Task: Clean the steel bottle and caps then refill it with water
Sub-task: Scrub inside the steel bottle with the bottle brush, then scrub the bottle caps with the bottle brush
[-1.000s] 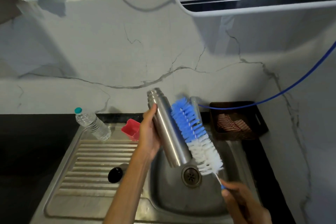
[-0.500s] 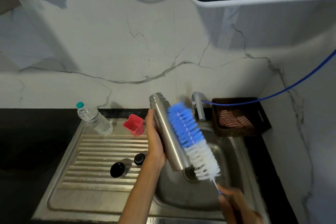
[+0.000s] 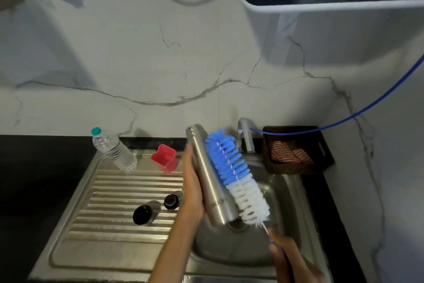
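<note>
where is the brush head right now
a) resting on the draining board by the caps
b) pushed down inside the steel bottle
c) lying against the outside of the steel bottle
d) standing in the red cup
c: the blue and white brush lies along the outer wall of the steel bottle, which the left hand holds tilted over the sink.

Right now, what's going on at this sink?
A person is scrubbing the outside of a steel bottle over the sink basin. The left hand holds the bottle tilted, while the right hand works a blue-and-white bottle brush against its side. Two dark caps lie on the drainboard, untouched.
</note>
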`<state>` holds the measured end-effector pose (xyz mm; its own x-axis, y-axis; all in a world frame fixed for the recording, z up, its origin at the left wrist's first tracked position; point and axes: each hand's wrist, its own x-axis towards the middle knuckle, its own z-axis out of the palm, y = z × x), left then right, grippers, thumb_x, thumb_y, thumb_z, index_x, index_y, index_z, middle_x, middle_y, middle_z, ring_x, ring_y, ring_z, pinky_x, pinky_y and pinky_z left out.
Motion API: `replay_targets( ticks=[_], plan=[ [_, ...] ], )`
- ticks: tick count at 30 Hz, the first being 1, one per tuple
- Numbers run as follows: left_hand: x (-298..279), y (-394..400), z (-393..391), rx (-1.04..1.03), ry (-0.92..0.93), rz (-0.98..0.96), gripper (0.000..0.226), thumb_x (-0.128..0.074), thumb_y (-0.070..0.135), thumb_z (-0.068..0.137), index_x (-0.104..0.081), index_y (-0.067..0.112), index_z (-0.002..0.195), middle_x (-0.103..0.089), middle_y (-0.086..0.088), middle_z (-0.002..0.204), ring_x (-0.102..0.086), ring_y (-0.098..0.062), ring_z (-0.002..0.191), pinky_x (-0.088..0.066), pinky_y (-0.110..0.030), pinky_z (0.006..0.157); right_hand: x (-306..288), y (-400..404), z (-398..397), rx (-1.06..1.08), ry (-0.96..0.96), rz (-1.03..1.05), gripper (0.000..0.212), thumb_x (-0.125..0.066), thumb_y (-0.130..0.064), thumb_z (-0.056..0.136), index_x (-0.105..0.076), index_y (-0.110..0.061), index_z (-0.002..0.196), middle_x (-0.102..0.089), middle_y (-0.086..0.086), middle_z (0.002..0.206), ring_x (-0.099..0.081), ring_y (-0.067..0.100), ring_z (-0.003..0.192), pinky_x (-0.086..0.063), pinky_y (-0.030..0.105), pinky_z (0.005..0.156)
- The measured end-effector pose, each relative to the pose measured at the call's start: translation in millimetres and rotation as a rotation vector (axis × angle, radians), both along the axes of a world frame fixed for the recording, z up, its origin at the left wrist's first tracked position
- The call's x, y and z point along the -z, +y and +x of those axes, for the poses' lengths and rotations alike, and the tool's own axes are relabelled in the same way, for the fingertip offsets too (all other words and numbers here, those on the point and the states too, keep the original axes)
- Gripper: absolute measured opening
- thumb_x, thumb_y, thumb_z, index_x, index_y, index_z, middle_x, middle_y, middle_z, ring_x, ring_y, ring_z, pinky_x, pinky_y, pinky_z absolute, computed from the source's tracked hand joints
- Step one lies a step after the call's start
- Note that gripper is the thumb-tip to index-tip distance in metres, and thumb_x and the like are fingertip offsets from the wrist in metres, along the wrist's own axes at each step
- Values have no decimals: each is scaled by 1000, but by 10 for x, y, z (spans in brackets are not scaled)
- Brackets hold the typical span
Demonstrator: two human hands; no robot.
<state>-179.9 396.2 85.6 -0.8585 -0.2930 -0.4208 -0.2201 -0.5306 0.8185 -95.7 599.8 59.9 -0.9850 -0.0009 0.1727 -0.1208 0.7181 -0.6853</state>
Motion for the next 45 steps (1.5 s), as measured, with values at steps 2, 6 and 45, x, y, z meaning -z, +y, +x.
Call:
replay_targets(
  ticks=[2, 6, 45],
  plan=[
    [161, 295, 268, 79, 11, -54, 87, -79, 78, 67, -68, 20, 131, -77, -13, 120, -74, -34, 110, -57, -54, 99, -148, -44, 77, -76, -127, -313, 28, -49, -36, 97, -77, -34, 99, -60, -18, 66, -49, -21, 58, -34, -4, 55],
    [184, 480, 357, 50, 72, -52, 96, -98, 56, 54, -62, 17, 133, -77, -10, 121, -73, -32, 114, -59, -44, 97, -159, -137, -80, -55, 66, -285, 31, -50, -38, 94, -77, -31, 107, -73, -12, 78, -64, 2, 56, -47, 12, 55],
    [678, -2821, 1739, -550, -90, -463, 75, -95, 45, 62, -54, 46, 124, -66, 12, 116, -69, -6, 101, -53, -37, 89, -332, -3018, -2109, -690, 284, 1460, 14, -59, -19, 95, -67, -26, 105, -68, -1, 98, -66, 21, 92, -37, 42, 100]
  ],
)
